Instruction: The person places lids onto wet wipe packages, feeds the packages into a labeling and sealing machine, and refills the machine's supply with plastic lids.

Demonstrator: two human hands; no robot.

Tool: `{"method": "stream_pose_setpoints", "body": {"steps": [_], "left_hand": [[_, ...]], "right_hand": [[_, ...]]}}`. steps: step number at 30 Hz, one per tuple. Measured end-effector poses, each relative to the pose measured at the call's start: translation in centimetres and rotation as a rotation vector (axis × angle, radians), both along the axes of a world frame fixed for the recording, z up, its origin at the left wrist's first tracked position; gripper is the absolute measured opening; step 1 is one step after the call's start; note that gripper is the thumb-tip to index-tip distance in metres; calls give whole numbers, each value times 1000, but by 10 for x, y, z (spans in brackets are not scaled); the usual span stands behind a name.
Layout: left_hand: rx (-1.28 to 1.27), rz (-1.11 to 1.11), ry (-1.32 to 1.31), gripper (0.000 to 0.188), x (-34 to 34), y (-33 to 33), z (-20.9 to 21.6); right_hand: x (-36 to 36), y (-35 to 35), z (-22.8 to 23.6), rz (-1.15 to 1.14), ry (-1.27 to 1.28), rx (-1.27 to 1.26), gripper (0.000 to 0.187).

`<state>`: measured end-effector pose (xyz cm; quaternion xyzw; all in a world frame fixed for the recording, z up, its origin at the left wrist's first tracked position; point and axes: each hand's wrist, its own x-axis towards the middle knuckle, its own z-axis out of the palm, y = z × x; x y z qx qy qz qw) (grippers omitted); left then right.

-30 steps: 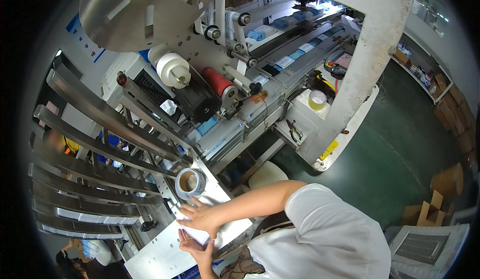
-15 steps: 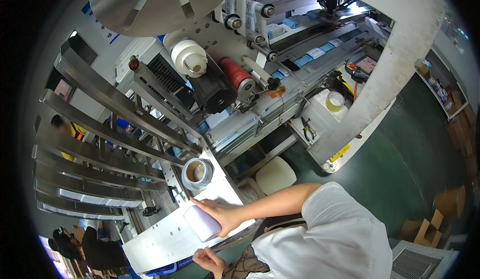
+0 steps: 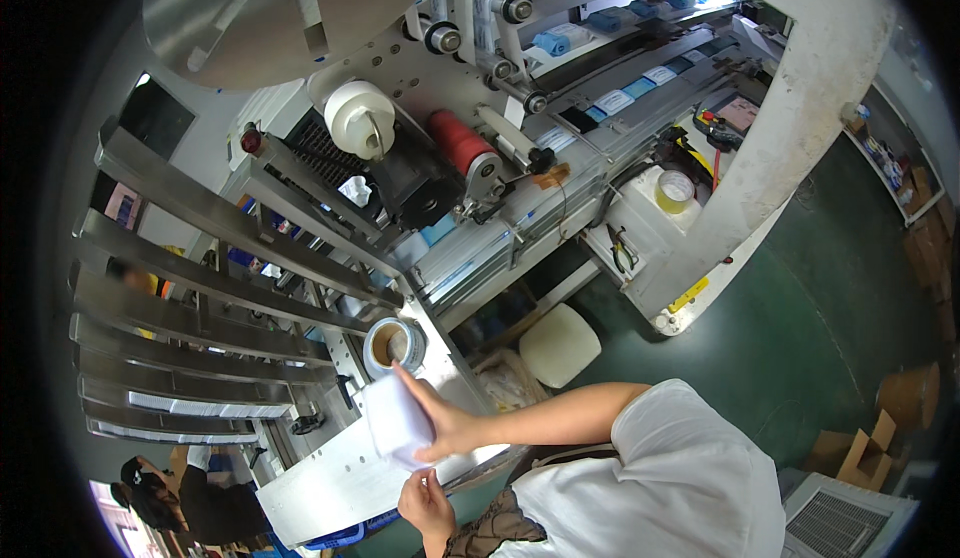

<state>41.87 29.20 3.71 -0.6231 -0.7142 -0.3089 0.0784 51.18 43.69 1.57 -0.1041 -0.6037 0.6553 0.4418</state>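
My right hand (image 3: 445, 426) grips a stack of thin white sheets (image 3: 393, 423), pale lavender in this light and slightly blurred. The stack is tilted above the white metal table (image 3: 315, 488). Just below its lower corner is my left hand (image 3: 427, 508), its fingers curled and pinched together. Whether anything small is between those fingers is hidden. A roll of pale-blue-edged tape (image 3: 395, 346) lies on the table beyond my right hand.
Curved metal rails (image 3: 215, 298) rise at the left, with white stacks between the lower ones. A conveyor (image 3: 610, 123) carries blue and white packs at the back. Pliers (image 3: 622, 250) lie on a machine ledge. A person in dark clothing (image 3: 215, 503) is at lower left.
My right hand has lifted the stack off the table and tipped it up. My left hand has risen close to the stack's lower corner. The whole view has shifted slightly.
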Motion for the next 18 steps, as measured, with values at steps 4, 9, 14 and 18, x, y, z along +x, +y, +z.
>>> {"method": "stream_pose_setpoints", "body": {"steps": [4, 9, 14, 18], "left_hand": [[-62, -74, -237, 7, -2, 4, 10], [-127, -335, -204, 8, -47, -14, -11], [-140, -258, -268, 6, -129, -59, -22], [-74, -7, -336, 7, -230, -101, -28]], "right_hand": [[-12, 2, 11, 309, 308, -849, 116], [-36, 3, 16, 365, 437, -1065, 66], [-72, 1, 34, 361, 490, -809, 69], [-136, -33, 80, 521, 581, -741, 96]]}}
